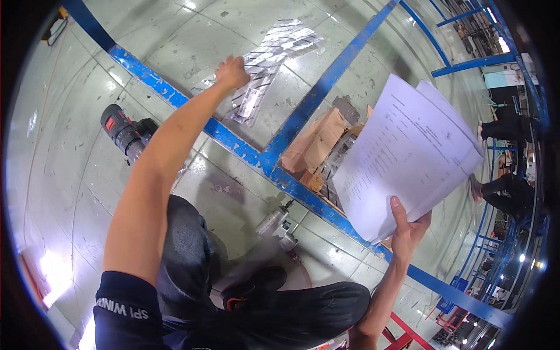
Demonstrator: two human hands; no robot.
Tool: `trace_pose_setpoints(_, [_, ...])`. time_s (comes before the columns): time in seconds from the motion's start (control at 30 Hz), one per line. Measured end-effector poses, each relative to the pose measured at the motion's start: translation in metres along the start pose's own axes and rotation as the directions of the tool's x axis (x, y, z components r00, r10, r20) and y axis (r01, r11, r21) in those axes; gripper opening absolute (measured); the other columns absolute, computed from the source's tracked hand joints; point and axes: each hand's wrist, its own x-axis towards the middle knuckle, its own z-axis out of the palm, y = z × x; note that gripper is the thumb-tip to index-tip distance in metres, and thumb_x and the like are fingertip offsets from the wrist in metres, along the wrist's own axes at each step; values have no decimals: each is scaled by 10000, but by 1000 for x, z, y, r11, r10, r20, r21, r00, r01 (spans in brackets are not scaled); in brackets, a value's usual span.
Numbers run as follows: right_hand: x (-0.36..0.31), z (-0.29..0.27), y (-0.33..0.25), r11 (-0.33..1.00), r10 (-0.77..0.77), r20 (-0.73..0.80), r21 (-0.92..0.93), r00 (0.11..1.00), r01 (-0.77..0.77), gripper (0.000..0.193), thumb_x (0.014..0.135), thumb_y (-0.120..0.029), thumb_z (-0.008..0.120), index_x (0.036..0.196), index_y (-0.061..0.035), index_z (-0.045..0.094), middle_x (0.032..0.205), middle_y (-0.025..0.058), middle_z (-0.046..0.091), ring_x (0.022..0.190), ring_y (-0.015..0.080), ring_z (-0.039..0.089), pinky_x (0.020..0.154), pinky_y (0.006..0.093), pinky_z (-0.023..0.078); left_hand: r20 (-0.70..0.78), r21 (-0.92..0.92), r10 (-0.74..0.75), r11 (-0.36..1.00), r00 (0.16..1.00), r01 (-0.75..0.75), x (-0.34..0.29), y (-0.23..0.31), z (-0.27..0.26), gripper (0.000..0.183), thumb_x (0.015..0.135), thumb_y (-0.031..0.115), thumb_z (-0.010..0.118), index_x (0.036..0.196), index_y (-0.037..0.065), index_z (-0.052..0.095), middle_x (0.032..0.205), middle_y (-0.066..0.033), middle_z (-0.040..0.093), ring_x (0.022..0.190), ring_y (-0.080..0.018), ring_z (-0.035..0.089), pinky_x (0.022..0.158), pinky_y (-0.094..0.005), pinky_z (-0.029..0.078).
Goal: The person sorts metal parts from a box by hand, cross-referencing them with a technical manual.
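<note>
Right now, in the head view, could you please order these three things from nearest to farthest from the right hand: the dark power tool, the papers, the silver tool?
1. Papers: held in the right hand, touching it.
2. Silver tool: on the floor, left of that hand.
3. Dark power tool: much farther left, also on the floor.

Floor's pale tile, pretty scuffed and stained, spreading out below and on both sides of a chipped blue frame, with harsh white glare to its left and blue racks plus some bright lamps off to its right.
</note>
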Motion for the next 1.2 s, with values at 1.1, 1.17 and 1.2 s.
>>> trace_pose_setpoints(1.1, [-48, 3, -15, 716, -159, 96, 696, 983, 48, 928, 862, -775, 497, 1448, -57, 437, 1366, 103, 563, 1189, 269, 581, 1026, 430, 487, -38, -998, 638, 13, 769, -60, -285, 121, -334, 336, 1024, 160, 550, 1323, 8, 562, 1191, -63, 683, 1042, -98, 636, 914, -249, 479])
trace_pose_setpoints(1.17, [-35, 1, -18, 53, -338, 430, 897, 837, -439, 800, 924, -657, 533, 1449, -61, 435, 1366, 84, 555, 1199, 246, 573, 1015, 432, 496, 7, -997, 591, 67, 807, -40, -269, 112, -323, 354, 1032, 196, 537, 1330, 6, 559, 1192, -64, 682, 1040, -103, 641, 918, -248, 479])
trace_pose_setpoints(1.2, [-32, 2, -18, 41, -344, 434, 893, 832, -449, 800, 924, -657, 533, 1449, -61, 435, 1366, 84, 555, 1199, 246, 573, 1015, 432, 496, 43, -997, 535, 80, 844, 1, -259, 103, -317, 346, 1034, 201, 532, 1317, 4, 565, 1179, -64, 685, 1038, -108, 643, 915, -252, 483])
